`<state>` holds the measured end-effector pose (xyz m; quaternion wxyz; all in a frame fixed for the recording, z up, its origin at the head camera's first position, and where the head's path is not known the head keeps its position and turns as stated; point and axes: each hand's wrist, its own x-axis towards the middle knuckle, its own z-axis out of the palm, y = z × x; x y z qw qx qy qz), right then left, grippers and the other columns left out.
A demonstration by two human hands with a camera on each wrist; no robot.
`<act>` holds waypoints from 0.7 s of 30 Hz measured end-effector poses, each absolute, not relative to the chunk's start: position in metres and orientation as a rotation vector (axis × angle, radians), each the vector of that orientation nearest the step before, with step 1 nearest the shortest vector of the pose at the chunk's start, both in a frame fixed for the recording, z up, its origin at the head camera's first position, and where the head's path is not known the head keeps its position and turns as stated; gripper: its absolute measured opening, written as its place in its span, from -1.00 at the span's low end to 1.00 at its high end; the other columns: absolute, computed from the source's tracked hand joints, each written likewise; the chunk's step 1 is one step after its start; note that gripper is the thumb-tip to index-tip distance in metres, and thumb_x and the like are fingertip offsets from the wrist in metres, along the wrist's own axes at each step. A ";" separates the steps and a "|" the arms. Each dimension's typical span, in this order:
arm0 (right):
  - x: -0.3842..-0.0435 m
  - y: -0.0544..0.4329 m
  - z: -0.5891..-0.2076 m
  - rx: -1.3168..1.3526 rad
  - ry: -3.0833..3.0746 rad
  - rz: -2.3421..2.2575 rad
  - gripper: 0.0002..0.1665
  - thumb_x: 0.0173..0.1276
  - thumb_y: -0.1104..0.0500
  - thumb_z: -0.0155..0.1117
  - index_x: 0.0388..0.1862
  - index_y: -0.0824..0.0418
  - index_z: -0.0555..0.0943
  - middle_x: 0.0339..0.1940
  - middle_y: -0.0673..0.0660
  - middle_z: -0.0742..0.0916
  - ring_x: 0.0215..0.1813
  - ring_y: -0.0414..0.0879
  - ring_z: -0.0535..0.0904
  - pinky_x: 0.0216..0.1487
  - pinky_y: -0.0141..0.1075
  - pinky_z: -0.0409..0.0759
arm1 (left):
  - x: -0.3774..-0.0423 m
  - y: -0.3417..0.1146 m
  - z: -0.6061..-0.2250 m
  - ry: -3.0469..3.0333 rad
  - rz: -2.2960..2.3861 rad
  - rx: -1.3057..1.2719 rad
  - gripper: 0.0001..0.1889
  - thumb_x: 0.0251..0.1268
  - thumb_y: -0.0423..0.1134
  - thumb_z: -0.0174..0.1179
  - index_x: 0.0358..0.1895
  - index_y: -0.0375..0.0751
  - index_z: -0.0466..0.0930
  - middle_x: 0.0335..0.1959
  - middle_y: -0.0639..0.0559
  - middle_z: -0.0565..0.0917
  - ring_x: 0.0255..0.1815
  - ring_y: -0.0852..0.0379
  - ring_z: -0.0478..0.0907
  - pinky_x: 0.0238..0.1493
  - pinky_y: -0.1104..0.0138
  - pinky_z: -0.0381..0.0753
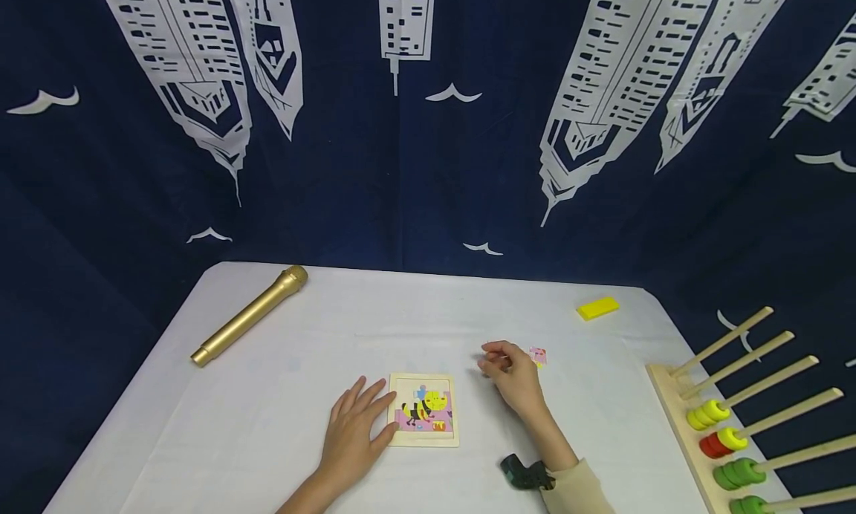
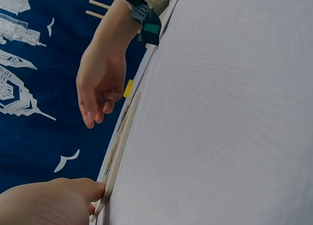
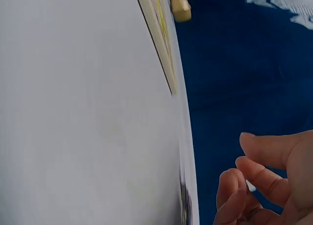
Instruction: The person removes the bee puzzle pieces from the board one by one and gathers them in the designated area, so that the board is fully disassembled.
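Note:
A small bee jigsaw puzzle in a pale wooden frame [image 1: 423, 441] lies flat on the table, with pale bare areas along the top of its picture. My left hand [image 1: 354, 432] rests at the frame's left side, fingers spread, and its thumb [image 2: 93, 190] touches the edge. To the right of the frame, my right hand [image 1: 511, 376] hovers over the table with its fingers loosely bent. In the right wrist view, thumb and index finger [image 3: 264, 178] stand apart, and I see nothing held between them. A pink puzzle piece [image 1: 539, 356] lies just beyond this hand.
A gold microphone [image 1: 250, 317] lies at the back left of the white table [image 1: 234, 440]. A yellow block [image 1: 598, 308] sits at the back right. Along the right edge stands a wooden peg rack [image 1: 675, 410] with coloured rings. Behind hangs a dark blue curtain [image 1: 348, 187].

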<state>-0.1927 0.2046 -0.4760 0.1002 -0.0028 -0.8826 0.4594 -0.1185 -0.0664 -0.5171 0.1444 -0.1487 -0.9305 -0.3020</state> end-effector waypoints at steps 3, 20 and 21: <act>-0.185 0.189 -0.474 0.061 -2.647 1.386 -0.71 0.17 0.32 0.44 -0.10 0.28 0.66 -0.27 0.13 0.68 -0.37 -0.18 0.48 -0.46 -0.48 0.42 | -0.119 -0.066 -0.517 -2.679 -0.870 -0.430 -0.56 0.13 -0.13 0.35 0.11 -0.13 0.64 0.29 -0.09 0.55 0.44 -0.26 0.27 0.38 -0.14 0.17; -0.153 0.131 -0.486 0.569 -2.704 1.239 -0.54 0.05 0.29 0.53 -0.03 0.28 0.63 -0.22 0.12 0.64 -0.35 -0.16 0.48 -0.34 -0.46 0.48 | -0.119 -0.067 -0.517 -2.705 -0.876 -0.436 -0.55 0.16 -0.09 0.34 0.14 -0.11 0.63 0.31 -0.09 0.53 0.44 -0.26 0.26 0.40 -0.16 0.17; -0.153 0.131 -0.486 0.562 -2.707 1.240 -0.54 0.05 0.29 0.54 -0.04 0.28 0.63 -0.22 0.11 0.64 -0.35 -0.16 0.48 -0.33 -0.46 0.48 | -0.119 -0.067 -0.517 -2.706 -0.876 -0.435 -0.55 0.16 -0.09 0.34 0.14 -0.11 0.63 0.31 -0.09 0.53 0.45 -0.26 0.26 0.40 -0.16 0.17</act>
